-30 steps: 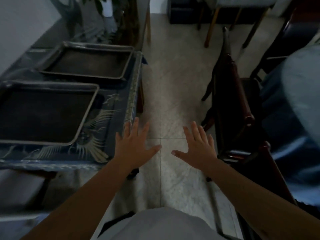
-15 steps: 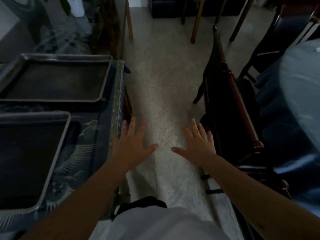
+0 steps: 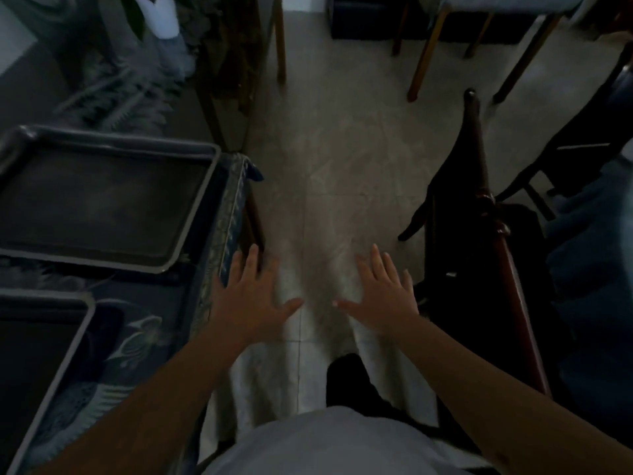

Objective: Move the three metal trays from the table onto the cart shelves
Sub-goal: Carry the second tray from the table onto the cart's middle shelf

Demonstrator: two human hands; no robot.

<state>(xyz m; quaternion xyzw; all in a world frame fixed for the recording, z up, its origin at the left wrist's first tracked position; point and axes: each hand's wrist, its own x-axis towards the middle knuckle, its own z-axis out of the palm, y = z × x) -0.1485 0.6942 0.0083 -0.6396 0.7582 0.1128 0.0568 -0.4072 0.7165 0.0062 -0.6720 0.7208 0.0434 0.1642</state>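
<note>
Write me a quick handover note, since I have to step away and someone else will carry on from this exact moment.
Left hand: open, fingers spread, holding nothing, at the table's edge.
Right hand: open, holding nothing, over the floor.
Two metal trays are in view, both flat on the patterned tablecloth: the far tray and the near tray, partly cut off by the frame. A third tray and the cart are not in view.
Done: nothing that can be seen. Left: pick up each tray and shelve it on the cart.
</note>
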